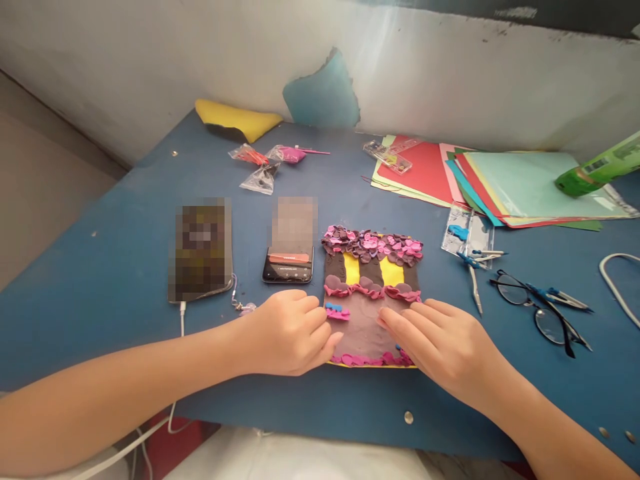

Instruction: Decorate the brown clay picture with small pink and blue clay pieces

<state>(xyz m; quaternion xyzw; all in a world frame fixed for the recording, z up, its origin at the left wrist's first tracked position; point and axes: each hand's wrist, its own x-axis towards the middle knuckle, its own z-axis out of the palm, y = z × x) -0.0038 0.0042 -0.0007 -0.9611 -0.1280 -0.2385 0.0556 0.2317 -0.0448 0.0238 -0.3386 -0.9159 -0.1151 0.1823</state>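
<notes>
A flat clay picture point(357, 330) lies near the table's front edge. Pink and dark purple petals point(373, 243) cover its top, above two yellow patches point(393, 272) on black. A ruffled mauve strip crosses its middle, and magenta bits line the bottom. My left hand point(293, 333) is curled at the picture's left edge, beside a small blue and magenta clay piece point(337, 311). Over the right side is my right hand point(445, 340), with its fingers bent and pressed together, tips on the mauve surface. Whatever either hand holds, if anything, is hidden.
Left of the picture lie a phone point(289, 265) and a larger plugged-in device point(201, 253). To the right are glasses point(550, 327), compasses point(473, 267) and a clear case point(455, 230). Clay bags point(263, 177), coloured paper point(420, 170) and a green tube point(580, 179) are at the back.
</notes>
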